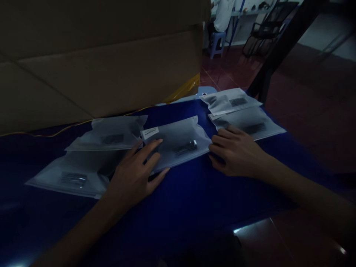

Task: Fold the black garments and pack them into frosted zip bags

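A frosted plastic zip bag (178, 142) with a small white label lies flat in the middle of the blue table, dark print or contents showing through it. My left hand (136, 170) rests on its left end, fingers spread. At its right corner, my right hand (233, 152) has its fingers curled and closed on the bag's edge; the fingertips are partly hidden. To the left, one frosted bag (111, 135) overlaps another frosted bag (75, 178), partly behind my left hand. On the right, an upper frosted bag (230, 101) overlaps a lower frosted bag (258, 124), next to my right hand.
Large cardboard boxes (111, 74) stand along the back of the blue table (183, 207), with yellow tape (183, 89) at their lower corner. A dark slanted post (280, 52) rises at the right. Farther off are a seated person (224, 16), a blue stool (217, 42) and a black chair (267, 31).
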### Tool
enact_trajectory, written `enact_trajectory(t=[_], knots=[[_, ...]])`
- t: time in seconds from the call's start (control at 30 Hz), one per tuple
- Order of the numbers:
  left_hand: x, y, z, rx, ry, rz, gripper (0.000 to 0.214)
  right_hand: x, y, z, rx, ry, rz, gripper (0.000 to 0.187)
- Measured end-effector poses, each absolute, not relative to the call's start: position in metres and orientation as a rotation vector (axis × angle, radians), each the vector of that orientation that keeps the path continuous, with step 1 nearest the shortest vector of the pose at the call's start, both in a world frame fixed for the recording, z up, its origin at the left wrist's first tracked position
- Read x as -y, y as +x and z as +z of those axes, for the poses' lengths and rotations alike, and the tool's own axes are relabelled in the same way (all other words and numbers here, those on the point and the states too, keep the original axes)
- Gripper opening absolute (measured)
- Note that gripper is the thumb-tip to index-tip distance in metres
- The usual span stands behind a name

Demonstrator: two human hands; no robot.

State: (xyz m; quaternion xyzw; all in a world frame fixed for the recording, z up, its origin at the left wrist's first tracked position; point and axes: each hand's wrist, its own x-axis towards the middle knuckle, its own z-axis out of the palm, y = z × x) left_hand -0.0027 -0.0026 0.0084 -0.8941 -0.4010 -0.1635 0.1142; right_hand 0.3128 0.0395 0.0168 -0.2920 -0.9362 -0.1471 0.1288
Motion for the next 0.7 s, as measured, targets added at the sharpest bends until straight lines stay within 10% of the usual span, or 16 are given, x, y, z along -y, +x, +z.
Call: enact_trajectory(t=[0.27, 0.7], knots=[[0.003, 0.001, 0.012, 1.009, -2.557, -0.629, 0.013, -0.019, 0.29, 0.009, 2.49, -0.305, -0.283, 0.019], [0.024, 0.021, 0.017, 1.107, -2.517, -0.909, 0.01, -0.005, 0.273, 0.003, 2.617, -0.683, -0.455, 0.045]])
